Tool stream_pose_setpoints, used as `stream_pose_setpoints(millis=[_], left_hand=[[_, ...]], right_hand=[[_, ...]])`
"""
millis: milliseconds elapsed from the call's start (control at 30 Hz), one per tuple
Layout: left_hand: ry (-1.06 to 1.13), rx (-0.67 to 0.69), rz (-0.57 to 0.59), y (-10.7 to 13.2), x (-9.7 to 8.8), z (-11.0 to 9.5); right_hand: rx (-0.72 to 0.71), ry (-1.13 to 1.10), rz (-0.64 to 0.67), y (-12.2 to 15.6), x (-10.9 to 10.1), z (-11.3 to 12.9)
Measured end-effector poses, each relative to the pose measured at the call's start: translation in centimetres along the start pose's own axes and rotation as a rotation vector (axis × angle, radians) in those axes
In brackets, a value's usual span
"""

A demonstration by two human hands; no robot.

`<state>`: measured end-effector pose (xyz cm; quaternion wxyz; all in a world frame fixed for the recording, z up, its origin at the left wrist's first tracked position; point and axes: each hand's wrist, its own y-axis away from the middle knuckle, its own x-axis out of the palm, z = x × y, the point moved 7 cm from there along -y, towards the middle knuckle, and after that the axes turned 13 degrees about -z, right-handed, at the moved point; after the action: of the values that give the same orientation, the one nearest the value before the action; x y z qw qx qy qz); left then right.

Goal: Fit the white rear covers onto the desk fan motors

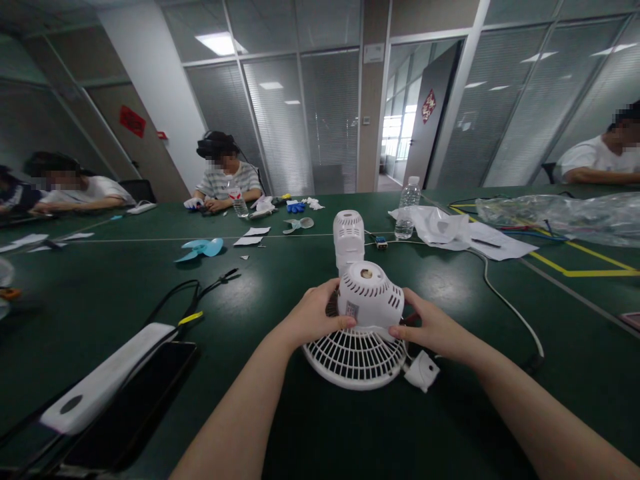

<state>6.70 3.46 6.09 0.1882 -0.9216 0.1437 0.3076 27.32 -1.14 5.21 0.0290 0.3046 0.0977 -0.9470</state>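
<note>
A small white fan lies face down on the green table, its round motor housing (370, 297) up and its wire grille (356, 361) underneath. My left hand (314, 319) grips the housing's left side, thumb lying along its lower edge. My right hand (434, 328) holds the right side, thumb pressed at the seam between housing and grille. Just behind the housing stands a white ribbed fan part (349, 239). A white plug-like piece (423, 371) rests on the table below my right hand.
A white power strip (107, 377) and a black phone (131, 407) lie front left, with black cables (193, 300). A blue fan blade (201, 249), water bottle (409, 208), papers, plastic bags (565, 217) and a white cord (510, 307) lie beyond. Several other people sit at the table's far sides.
</note>
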Motion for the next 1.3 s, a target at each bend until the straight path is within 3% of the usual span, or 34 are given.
stream_pose_setpoints(millis=[567,833,1167,1300], left_hand=[[0.005,0.049,0.042,0.0,0.1,-0.1],[0.029,0.021,0.051,0.0,0.0,-0.2],[0.032,0.085,0.049,0.0,0.1,-0.4],[-0.036,0.107,-0.017,0.0,-0.6,-0.4]], right_hand=[[0.003,0.024,0.038,0.3,0.0,0.6],[0.072,0.117,0.025,0.4,0.1,-0.7],[0.006,0.188,-0.04,0.3,-0.5,0.7],[-0.029,0.272,-0.066,0.4,-0.7,0.9]])
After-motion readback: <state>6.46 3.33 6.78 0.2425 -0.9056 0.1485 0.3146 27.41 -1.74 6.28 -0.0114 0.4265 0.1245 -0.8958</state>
